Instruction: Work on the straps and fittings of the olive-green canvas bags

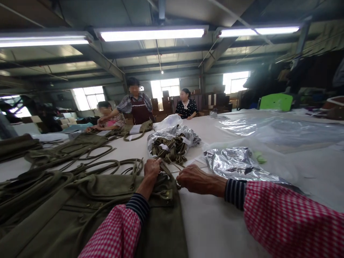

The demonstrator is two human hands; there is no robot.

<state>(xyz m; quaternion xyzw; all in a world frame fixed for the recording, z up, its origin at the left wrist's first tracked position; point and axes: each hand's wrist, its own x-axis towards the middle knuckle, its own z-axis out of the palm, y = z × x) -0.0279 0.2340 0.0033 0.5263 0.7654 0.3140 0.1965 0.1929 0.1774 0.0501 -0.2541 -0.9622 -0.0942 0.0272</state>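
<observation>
An olive-green fabric bag [161, 229] lies flat on the table in front of me, with cord-like handles and a metal fitting [168, 195] near its top corner. My left hand [152, 168] is closed over a strap [168, 171] at that corner. Just to the right, my right hand [196, 179] is closed, its fingertips pinching the lower end of the same strap; the exact piece between them is partly hidden. Beyond both hands sits a clear plastic bag [193, 135] filled with bundled olive straps [172, 147] and white tags.
More olive bags [67, 148] and looped handles cover the table's left side. Silvery plastic film [231, 161] lies right of my hands, with clear sheeting [285, 130] behind it. Three people are at the far side, one in a dark red apron [141, 111]. A green chair back [276, 102] stands at the right.
</observation>
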